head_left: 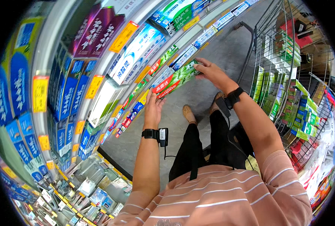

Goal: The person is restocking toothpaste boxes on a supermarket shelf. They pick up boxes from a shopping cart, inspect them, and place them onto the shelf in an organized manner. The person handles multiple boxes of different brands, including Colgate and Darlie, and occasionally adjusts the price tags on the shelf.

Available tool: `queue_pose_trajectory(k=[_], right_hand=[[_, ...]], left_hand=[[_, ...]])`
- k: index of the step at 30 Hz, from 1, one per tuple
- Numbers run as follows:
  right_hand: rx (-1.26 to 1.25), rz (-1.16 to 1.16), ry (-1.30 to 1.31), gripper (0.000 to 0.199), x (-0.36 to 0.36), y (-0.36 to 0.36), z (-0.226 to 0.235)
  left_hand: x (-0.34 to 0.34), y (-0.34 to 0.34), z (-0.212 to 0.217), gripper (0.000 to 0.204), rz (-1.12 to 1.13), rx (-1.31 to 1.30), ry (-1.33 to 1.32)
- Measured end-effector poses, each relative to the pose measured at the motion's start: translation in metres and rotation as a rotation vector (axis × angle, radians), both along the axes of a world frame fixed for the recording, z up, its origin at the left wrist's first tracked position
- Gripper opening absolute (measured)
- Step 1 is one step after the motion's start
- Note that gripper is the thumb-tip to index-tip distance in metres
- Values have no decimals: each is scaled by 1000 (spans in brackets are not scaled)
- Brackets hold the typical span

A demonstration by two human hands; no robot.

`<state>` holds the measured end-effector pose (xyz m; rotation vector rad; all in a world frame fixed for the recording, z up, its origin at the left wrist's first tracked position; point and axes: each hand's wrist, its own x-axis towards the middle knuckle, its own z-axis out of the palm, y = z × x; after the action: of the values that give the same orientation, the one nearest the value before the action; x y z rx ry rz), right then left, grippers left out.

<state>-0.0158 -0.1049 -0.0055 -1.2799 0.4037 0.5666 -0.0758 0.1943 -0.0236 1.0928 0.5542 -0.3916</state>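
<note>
A long green and red toothpaste box point(177, 80) is held level between my two hands, just in front of the shelf edge. My right hand point(211, 74) pinches its far right end between thumb and fingers. At the near left end, the fingers of my left hand point(152, 110) close against the box, partly hidden behind it. Right behind it on the shelf lies a similar green and red toothpaste box point(163, 61). A white and blue toothpaste box point(136, 52) sits further left along that shelf.
Shelves of blue toothpaste boxes point(18, 81) and purple boxes point(95, 34) rise on the left, edged with orange price tags point(124, 37). A wire cart point(267, 49) holding several green boxes point(303, 116) stands at right. Toothbrush packs point(103, 197) hang at lower left.
</note>
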Motion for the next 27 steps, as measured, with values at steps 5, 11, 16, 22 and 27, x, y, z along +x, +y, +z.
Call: queue_pose_trajectory(k=[5,11,16,22,27], right_hand=[[-72,27,-79,68,47,6,-52],[-231,0,-259,56,89,20,-103],[-361,109,-340,52,111,34,-117],[-560,166,-357,49,129,51,-136],[-660,244,-348,45,141,55,-150]], left_hand=[[32,-3,-46,40,75,54,-23],[62,-12,-77,58,123,204,-6],[82,-5,-102,51,225,333,-45],[99,-2,-117,37,173,505,25],[106,-15,-110,28,174,572,62]])
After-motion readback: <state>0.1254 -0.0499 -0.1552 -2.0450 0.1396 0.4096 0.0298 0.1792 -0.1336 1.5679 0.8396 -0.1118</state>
